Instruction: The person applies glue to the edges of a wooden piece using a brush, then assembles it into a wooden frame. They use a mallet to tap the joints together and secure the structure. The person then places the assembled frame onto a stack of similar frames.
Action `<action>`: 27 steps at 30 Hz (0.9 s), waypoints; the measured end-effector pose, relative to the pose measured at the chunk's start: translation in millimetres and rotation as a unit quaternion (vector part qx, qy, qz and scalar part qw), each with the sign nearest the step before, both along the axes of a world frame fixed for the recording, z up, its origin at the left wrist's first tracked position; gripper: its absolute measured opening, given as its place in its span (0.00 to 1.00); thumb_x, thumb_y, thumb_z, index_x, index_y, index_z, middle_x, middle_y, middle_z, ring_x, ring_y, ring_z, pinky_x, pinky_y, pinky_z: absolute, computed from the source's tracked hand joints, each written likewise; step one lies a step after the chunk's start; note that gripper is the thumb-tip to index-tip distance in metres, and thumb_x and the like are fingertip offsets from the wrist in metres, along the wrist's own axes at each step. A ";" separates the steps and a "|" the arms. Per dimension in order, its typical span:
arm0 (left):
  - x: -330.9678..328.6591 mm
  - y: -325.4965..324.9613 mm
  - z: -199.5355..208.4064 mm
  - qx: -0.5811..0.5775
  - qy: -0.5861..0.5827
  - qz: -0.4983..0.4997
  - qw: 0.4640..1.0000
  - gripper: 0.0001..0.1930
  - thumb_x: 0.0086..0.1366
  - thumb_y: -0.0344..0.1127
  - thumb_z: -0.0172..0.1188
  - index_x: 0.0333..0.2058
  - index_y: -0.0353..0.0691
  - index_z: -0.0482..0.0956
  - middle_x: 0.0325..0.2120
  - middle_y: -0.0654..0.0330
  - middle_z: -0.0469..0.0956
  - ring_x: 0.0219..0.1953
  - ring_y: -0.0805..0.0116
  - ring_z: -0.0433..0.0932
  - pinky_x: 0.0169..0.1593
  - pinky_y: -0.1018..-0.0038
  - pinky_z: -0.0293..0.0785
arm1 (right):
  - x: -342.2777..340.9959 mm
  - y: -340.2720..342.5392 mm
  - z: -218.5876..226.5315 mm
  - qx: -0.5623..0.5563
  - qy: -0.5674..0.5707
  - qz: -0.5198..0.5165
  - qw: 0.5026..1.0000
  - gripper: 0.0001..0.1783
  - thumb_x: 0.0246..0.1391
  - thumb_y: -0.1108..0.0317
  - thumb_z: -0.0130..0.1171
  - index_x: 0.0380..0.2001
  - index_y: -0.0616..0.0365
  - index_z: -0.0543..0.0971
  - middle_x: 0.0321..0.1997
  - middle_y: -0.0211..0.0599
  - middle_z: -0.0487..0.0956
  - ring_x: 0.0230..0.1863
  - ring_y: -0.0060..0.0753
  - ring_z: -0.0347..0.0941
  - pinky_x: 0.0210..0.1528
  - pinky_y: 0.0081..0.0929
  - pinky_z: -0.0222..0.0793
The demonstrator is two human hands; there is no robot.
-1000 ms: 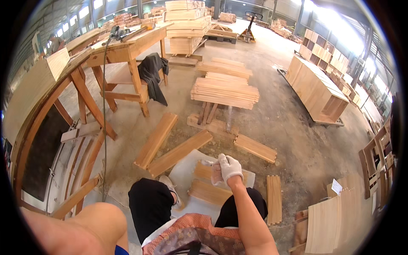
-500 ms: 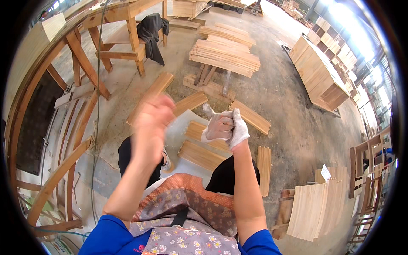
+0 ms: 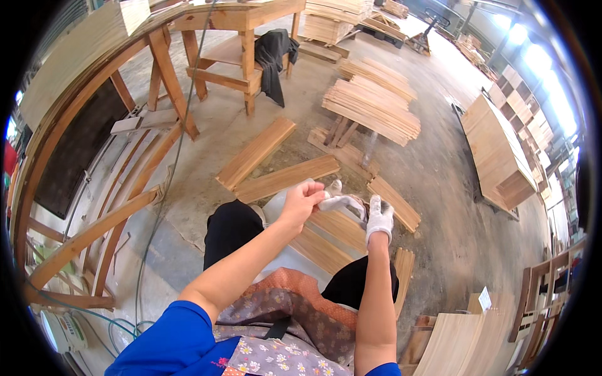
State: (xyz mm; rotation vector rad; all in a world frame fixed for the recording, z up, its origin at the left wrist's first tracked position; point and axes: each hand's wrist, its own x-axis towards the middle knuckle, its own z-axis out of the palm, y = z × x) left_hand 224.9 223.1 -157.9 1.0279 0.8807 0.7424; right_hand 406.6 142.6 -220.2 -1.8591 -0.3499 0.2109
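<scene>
Okay, labels first: we have one white tag [image 3: 484, 299] on the stacked panels [image 3: 448, 344] low on the right, print too small for us to read, plus a small pink mark [image 3: 221, 362] on the blue shirt [image 3: 166, 338], also illegible at this size. Surface: concrete floor [image 3: 451, 250], grey-brown and stained, with a pale sheet [image 3: 287, 255] spread between our knees and two boards [image 3: 342, 229] side by side on it. More loose planks [image 3: 288, 178] lie around that, two beyond it to the left, one ahead to the right, one beside the right knee. Room is a big workshop hall, glare along the far right; wooden workbench [image 3: 251, 19] up left with black cloth [image 3: 271, 59] draped below it, a plank stack [image 3: 370, 109] raised off the floor ahead, a long wooden box [image 3: 498, 147] to the right, a pallet jack [image 3: 429, 31] far back. Our item: a loose glove [image 3: 343, 202], white, limp and crumpled, held in the air between both hands, above the boards. Our left hand [image 3: 303, 203] is bare, thumb and fingertips pinching the glove's left end; our right hand [image 3: 379, 216], in a white glove of its own, is at the other end, and we can't tell how firmly its fingers close there
</scene>
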 end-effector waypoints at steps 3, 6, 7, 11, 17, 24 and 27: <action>3.2 6.9 13.3 0.232 0.104 -0.046 0.966 0.13 0.58 0.29 0.58 0.42 0.35 0.75 0.32 0.59 0.80 0.30 0.70 0.78 0.33 0.73 0.72 | -10.9 -1.1 26.7 0.018 0.189 0.181 0.965 0.22 0.56 0.46 0.54 0.34 0.57 0.76 0.27 0.35 0.79 0.20 0.27 0.73 0.20 0.23 0.67; 14.0 2.9 3.2 0.436 0.186 -0.101 0.875 0.21 0.53 0.25 0.58 0.47 0.37 0.69 0.33 0.52 0.80 0.33 0.61 0.80 0.38 0.69 0.74 | -31.8 -3.9 67.2 -0.006 0.391 0.328 0.860 0.19 0.57 0.50 0.55 0.32 0.57 0.77 0.26 0.35 0.78 0.21 0.25 0.74 0.21 0.22 0.69; 15.5 -1.5 -3.5 0.469 0.194 -0.102 0.855 0.22 0.53 0.24 0.58 0.48 0.37 0.68 0.34 0.52 0.80 0.33 0.60 0.80 0.39 0.68 0.74 | -41.1 -1.3 67.0 -0.010 0.354 0.338 0.872 0.17 0.57 0.53 0.56 0.32 0.57 0.77 0.26 0.33 0.78 0.22 0.24 0.74 0.22 0.22 0.70; 13.2 -22.5 -12.5 0.408 0.099 -0.071 0.905 0.25 0.52 0.21 0.56 0.50 0.37 0.62 0.33 0.51 0.80 0.35 0.60 0.80 0.40 0.66 0.75 | -42.0 0.6 54.0 0.004 0.292 0.312 0.904 0.08 0.56 0.65 0.57 0.32 0.58 0.77 0.26 0.28 0.76 0.23 0.22 0.72 0.25 0.22 0.72; 21.1 0.6 -22.8 0.388 0.162 -0.085 0.903 0.07 0.55 0.26 0.52 0.33 0.35 0.75 0.28 0.48 0.79 0.30 0.56 0.80 0.35 0.64 0.75 | -39.8 9.4 34.7 0.051 0.066 0.303 0.949 0.05 0.54 0.71 0.57 0.29 0.61 0.78 0.20 0.25 0.73 0.20 0.16 0.66 0.22 0.17 0.63; 23.5 -1.8 -44.6 0.370 0.221 -0.138 0.892 0.07 0.52 0.29 0.53 0.25 0.34 0.78 0.21 0.49 0.78 0.26 0.55 0.79 0.32 0.61 0.73 | -49.7 -0.7 63.7 0.036 0.100 0.365 0.925 0.08 0.55 0.69 0.59 0.25 0.62 0.76 0.18 0.25 0.72 0.18 0.14 0.64 0.20 0.17 0.61; 27.2 12.9 -39.1 0.188 0.140 -0.130 0.963 0.06 0.52 0.29 0.54 0.24 0.34 0.78 0.19 0.53 0.78 0.24 0.61 0.78 0.27 0.64 0.72 | -42.9 -4.3 64.0 0.003 0.113 0.390 0.914 0.06 0.56 0.71 0.55 0.26 0.61 0.74 0.20 0.28 0.73 0.19 0.16 0.67 0.21 0.17 0.64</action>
